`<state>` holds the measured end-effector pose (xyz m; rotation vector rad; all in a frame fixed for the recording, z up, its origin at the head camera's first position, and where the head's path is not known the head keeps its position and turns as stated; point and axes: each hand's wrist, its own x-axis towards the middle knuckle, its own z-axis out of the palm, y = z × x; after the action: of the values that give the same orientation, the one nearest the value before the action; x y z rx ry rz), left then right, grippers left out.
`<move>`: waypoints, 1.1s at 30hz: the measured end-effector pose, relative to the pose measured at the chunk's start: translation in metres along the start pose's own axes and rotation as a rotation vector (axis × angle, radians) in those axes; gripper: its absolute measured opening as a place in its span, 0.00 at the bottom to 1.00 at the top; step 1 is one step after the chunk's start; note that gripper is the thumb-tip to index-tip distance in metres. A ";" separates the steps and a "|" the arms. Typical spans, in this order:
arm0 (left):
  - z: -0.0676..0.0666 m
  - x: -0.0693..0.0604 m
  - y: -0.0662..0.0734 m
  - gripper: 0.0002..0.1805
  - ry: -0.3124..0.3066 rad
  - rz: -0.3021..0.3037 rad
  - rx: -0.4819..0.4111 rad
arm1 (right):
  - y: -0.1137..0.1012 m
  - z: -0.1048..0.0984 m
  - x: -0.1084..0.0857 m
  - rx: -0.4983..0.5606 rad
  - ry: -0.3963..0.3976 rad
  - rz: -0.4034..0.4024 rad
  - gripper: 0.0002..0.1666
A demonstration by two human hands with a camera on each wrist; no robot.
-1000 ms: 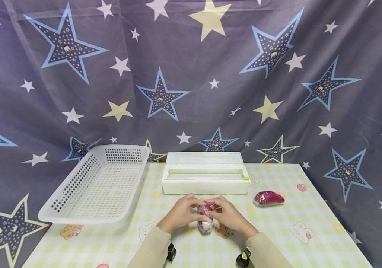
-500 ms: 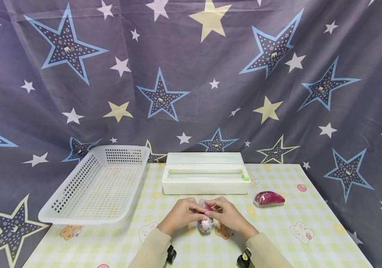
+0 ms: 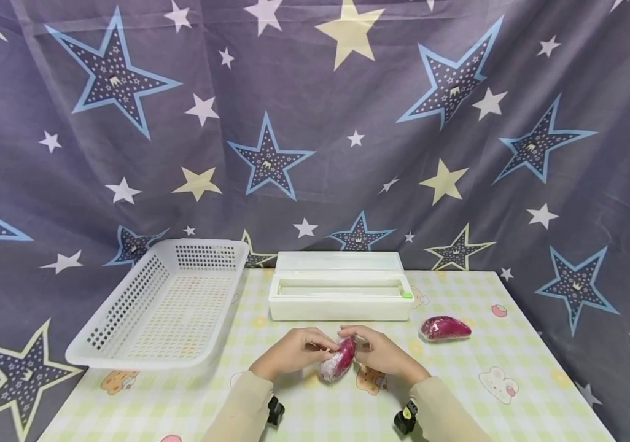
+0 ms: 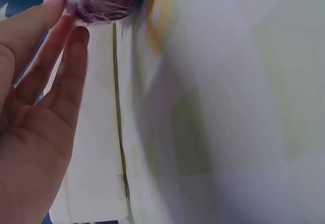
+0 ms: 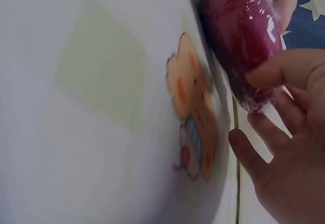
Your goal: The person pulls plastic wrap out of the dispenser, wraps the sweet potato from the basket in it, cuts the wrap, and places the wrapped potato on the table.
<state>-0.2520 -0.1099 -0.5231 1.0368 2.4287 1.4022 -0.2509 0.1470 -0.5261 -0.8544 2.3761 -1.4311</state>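
An oblong purple-red vegetable wrapped in clear cling film lies tilted just over the table, between both hands. My left hand holds its left side with thumb and fingertips; in the left wrist view the thumb touches the crinkled film. From the right, my right hand pinches the upper end; its thumb presses on the film in the right wrist view. Some fingertips are hidden behind the vegetable. A second film-wrapped purple-red vegetable rests to the right, apart from both hands.
Behind the hands stands a long white cling film box with its lid raised. A white perforated basket is at the left. Everything sits on a checked tablecloth, before a starry curtain.
The held vegetable has turned from nearly straight to slanting, its upper end now to the right, showing more purple-red skin. My left hand has shifted slightly left.
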 end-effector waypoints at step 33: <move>-0.004 -0.004 -0.002 0.36 0.032 0.007 0.003 | -0.008 -0.014 -0.014 0.181 -0.127 0.095 0.26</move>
<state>-0.2517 -0.1158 -0.5237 1.0328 2.4522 1.4294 -0.2439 0.1625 -0.5139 -0.7528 2.1269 -1.4811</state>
